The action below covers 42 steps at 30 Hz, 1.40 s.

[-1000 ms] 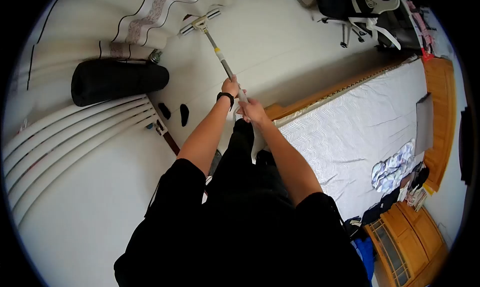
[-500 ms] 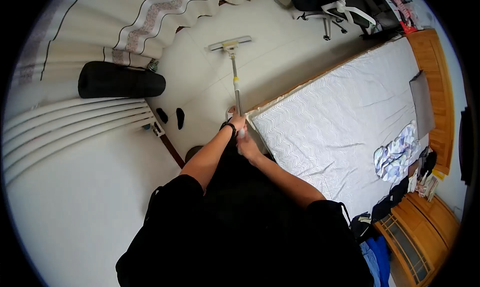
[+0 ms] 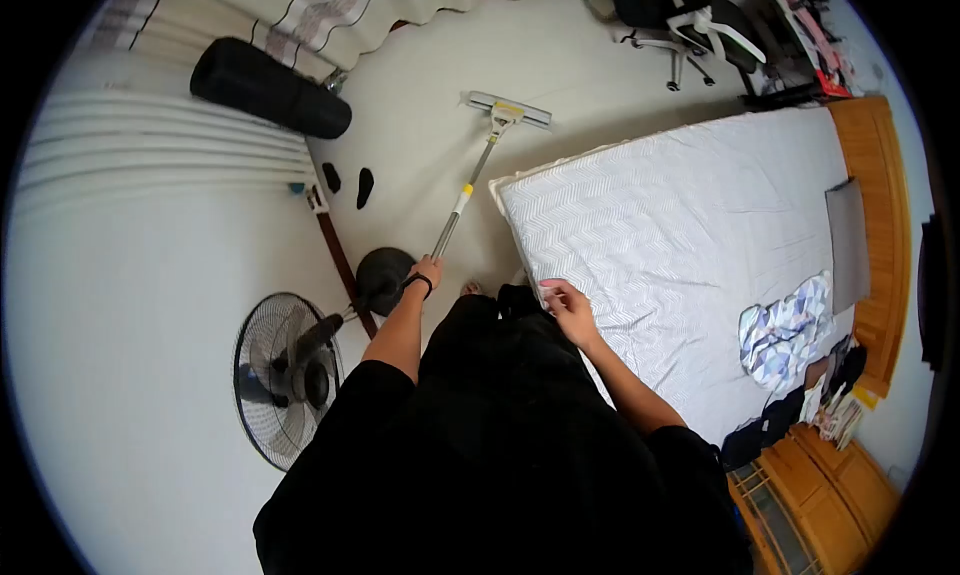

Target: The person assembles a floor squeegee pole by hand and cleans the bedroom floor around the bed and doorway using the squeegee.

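Note:
My left hand (image 3: pixel 428 269) is closed round the upper part of a mop's metal pole. The mop (image 3: pixel 465 197) slants away over the pale tiled floor, and its wide flat head (image 3: pixel 508 111) with a yellow piece lies against the tiles. Off the pole, my right hand (image 3: pixel 570 312) hovers by the near corner of the bed (image 3: pixel 640 235), its fingers loosely bent and apart. Whether it touches the sheet I cannot tell. A dark strap circles my left wrist.
Left of me stand a fan (image 3: pixel 290 380) and its round black base (image 3: pixel 385 280). A black roll (image 3: pixel 270 87) rests by the white radiator (image 3: pixel 170 140). Two dark slipper-like items (image 3: pixel 365 188) lie on the floor. An office chair (image 3: pixel 700 30) stands at the back right.
My right hand has let go of the mop pole and moved right toward the bed. The mop head has swung right, and my left hand with the pole has shifted left. The fan has come into view.

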Available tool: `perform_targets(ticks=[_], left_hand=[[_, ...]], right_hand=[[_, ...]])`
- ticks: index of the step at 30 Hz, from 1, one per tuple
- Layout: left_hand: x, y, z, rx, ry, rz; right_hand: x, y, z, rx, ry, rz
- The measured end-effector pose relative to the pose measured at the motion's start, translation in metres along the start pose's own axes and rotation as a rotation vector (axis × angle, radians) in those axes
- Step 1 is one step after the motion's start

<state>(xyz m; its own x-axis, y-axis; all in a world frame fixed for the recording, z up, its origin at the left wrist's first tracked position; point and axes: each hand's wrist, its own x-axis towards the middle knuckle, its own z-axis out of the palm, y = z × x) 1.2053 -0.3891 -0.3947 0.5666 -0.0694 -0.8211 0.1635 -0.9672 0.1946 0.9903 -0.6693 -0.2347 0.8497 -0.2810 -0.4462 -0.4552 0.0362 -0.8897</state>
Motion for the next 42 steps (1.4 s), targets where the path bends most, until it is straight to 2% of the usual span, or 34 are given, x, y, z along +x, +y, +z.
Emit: perform_targets(ticks=[3,9,15,16,18,21,24,29,31,33,35,36,39,40,42], left_hand=[[-0.022,-0.040,0.018,0.090,0.067,-0.022],[-0.093,-0.138,0.062,-0.051,0.139,-0.104],[-0.162,-0.218,0.120,-0.218,0.009,-0.230],[-0.166,-0.238,0.144,-0.219,0.078,-0.197],[-0.178,-0.271,0.180,-0.244,0.078,-0.220],[-0.213,-0.312,0.225,-0.290,0.067,-0.249],[-0.247,-0.361,0.282,-0.348,0.054,-0.237],[-0.304,-0.430,0.392,-0.433,-0.016,-0.243],[-0.329,-0.454,0.441,-0.472,-0.066,-0.183],[-0.358,-0.498,0.516,-0.503,0.020,0.002],[-0.392,-0.511,0.556,-0.456,0.138,0.000],[-0.404,-0.494,0.541,-0.512,0.123,-0.090],[-0.382,-0.469,0.527,-0.562,0.204,-0.102],[-0.397,-0.441,0.493,-0.531,0.222,-0.098],[-0.350,-0.428,0.491,-0.504,0.236,-0.059]], right_hand=[[-0.022,0.030,-0.011,-0.070,0.007,-0.001],[-0.048,0.051,0.017,-0.190,-0.081,0.008],[-0.075,0.044,0.083,-0.213,-0.207,-0.054],[-0.083,0.042,0.095,-0.275,-0.244,-0.113],[-0.100,0.048,0.118,-0.365,-0.293,-0.253],[-0.133,0.059,0.142,-0.426,-0.403,-0.256],[-0.165,0.067,0.163,-0.476,-0.429,-0.319],[-0.219,0.087,0.187,-0.504,-0.473,-0.302],[-0.237,0.096,0.189,-0.522,-0.494,-0.310],[-0.255,0.114,0.188,-0.508,-0.509,-0.288],[-0.273,0.118,0.186,-0.492,-0.500,-0.271],[-0.279,0.120,0.183,-0.480,-0.498,-0.257],[-0.292,0.135,0.164,-0.535,-0.483,-0.253],[-0.300,0.138,0.157,-0.537,-0.483,-0.260],[-0.320,0.142,0.141,-0.476,-0.447,-0.256]])
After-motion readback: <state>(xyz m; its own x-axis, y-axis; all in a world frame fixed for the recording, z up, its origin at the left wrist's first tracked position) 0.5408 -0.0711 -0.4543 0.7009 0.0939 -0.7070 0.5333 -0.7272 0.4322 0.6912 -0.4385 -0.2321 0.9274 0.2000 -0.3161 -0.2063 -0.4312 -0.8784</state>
